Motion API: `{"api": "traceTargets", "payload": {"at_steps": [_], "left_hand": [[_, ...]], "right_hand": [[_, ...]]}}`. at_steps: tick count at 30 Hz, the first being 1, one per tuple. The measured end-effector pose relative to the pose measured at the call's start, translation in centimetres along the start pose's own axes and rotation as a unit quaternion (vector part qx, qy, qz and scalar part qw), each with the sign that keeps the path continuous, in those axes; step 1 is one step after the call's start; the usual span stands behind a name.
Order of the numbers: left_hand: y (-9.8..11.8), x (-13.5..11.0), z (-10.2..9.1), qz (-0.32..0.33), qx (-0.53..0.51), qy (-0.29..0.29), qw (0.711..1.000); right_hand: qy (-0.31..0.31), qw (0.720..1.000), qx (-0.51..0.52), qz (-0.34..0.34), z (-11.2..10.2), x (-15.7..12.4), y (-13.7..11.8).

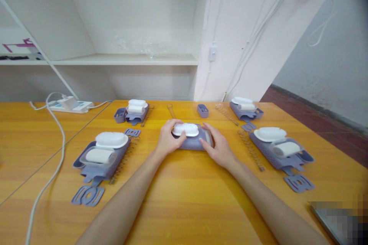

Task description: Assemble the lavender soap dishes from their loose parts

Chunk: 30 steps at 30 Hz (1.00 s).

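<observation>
A white oval brush piece with its bristled side up is pinched between the thumb and fingers of my left hand. It sits over the left part of a purple-grey perforated plastic case in the middle of the wooden table. My right hand grips the right end of that case, thumb in front and fingers behind. A pale translucent part shows near this hand, partly hidden by it. Just behind the case lies a wire spring, and a small purple-grey box stands farther back.
Similar part sets lie at the front left, back left, front right and back right, with springs beside them. A power strip with a white cable is at left. A dark flat device lies at the lower right.
</observation>
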State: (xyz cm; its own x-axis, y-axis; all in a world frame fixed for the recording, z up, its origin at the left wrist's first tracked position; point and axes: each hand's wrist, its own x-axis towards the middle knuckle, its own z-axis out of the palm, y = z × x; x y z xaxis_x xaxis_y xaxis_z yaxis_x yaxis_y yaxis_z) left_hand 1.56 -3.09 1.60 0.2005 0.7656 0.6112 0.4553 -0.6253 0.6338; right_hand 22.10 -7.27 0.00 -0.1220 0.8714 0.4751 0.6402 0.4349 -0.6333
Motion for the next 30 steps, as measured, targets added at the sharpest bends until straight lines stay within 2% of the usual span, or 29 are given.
{"api": "traceTargets", "payload": {"at_steps": [4,8,16,23,30], "left_hand": [[0.31,-0.14,0.04,0.052,0.025,-0.012,0.998],[0.43,-0.22,0.1,0.068,0.037,-0.021,0.997],[0.25,-0.52,0.11,0.06,0.063,-0.039,0.995],[0.38,-0.58,-0.08,0.054,0.042,-0.065,0.996],[0.05,-0.4,0.74,0.015,0.078,-0.022,0.997]], "right_hand": [[0.001,1.0,0.001,-0.002,0.01,0.02,0.02],[0.001,1.0,-0.001,-0.004,0.02,0.03,0.0],[0.003,1.0,-0.002,-0.003,0.08,0.04,-0.09],[-0.001,1.0,-0.016,-0.011,0.13,-0.01,0.0],[0.033,0.999,-0.043,0.006,0.26,0.2,0.22]]}}
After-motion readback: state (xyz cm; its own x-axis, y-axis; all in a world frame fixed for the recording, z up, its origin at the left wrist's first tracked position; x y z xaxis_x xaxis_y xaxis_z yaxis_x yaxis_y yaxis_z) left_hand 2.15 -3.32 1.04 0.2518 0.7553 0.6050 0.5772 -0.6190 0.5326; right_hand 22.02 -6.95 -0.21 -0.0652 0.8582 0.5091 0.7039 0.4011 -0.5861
